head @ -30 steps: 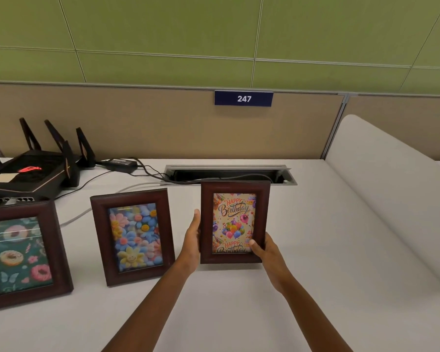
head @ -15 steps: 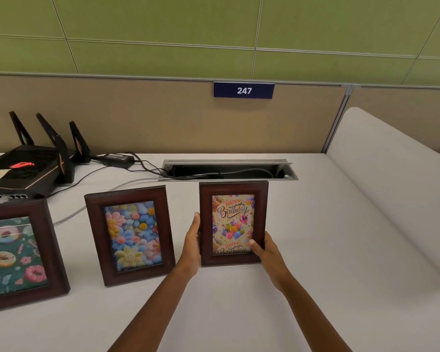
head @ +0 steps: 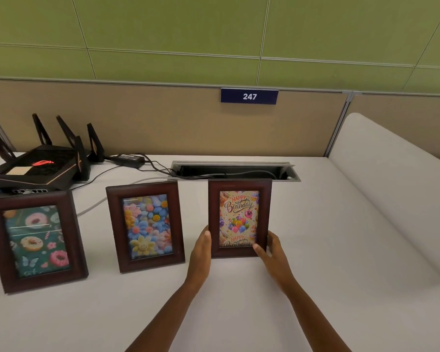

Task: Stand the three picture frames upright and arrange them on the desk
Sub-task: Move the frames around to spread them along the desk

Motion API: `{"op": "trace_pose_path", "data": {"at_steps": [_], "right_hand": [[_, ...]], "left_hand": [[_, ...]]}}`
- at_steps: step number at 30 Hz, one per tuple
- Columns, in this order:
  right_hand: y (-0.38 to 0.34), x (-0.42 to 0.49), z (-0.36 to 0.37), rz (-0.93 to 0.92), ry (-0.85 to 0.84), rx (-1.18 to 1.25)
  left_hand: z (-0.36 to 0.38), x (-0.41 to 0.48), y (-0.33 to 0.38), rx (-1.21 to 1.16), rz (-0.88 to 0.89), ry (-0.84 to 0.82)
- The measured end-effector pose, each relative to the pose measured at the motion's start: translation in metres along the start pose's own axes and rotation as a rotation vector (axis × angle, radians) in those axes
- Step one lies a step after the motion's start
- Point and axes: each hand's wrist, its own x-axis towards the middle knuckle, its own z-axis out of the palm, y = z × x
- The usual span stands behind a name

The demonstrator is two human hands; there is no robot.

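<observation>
Where hands (head: 239,247) clasp, rectangular glossy wooden frame (head: 240,185).

A black router (head: 33,166) with antennas, a power adapter (head: 130,158), perhaps cables behind.

3 dark wooden picture frames stand upright in a row on the white desk (head: 315,250): doughnut frame (head: 33,241), flower frame (head: 145,226), birthday frame (head: 239,218).

A white table (head: 328,237) carries three upright dark wooden picture frames in a row, the donut-print frame (head: 34,241) at the left, the flower-print frame (head: 145,226) in the middle, the birthday-card frame (head: 239,217) at the right, with a black antennaed router (head: 36,167), black power adapter (head: 130,158) and cables (head: 160,168) behind.
</observation>
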Motion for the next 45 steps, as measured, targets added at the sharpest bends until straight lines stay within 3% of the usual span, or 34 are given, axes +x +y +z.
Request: {"op": "trace_pose_path", "data": {"at_steps": [8,15,22,29,35,39,45], "right_hand": [[-0.006,-0.013,-0.002,-0.015,0.24,-0.206],[-0.041,-0.025,0.0,-0.282,0.423,-0.361],[-0.082,-0.042,0.038,-0.484,0.418,-0.343],[-0.122,-0.062,0.102,-0.598,0.32,-0.313],[-0.149,-0.079,0.171,-0.634,0.129,-0.256],[-0.163,-0.093,0.217,-0.674,0.101,-0.262],[-0.166,-0.102,0.285,-0.669,0.009,-0.226]], "left_hand": [[-0.01,-0.018,0.004,0.328,0.171,0.101],[-0.021,-0.031,0.021,0.527,0.422,0.126],[-0.05,-0.044,0.046,0.692,0.713,0.209],[-0.114,-0.054,0.069,0.671,0.768,0.277],[-0.188,-0.054,0.072,0.699,0.682,0.461],[-0.228,-0.055,0.068,0.736,0.64,0.579],[-0.291,-0.056,0.058,0.715,0.49,0.635]]}}
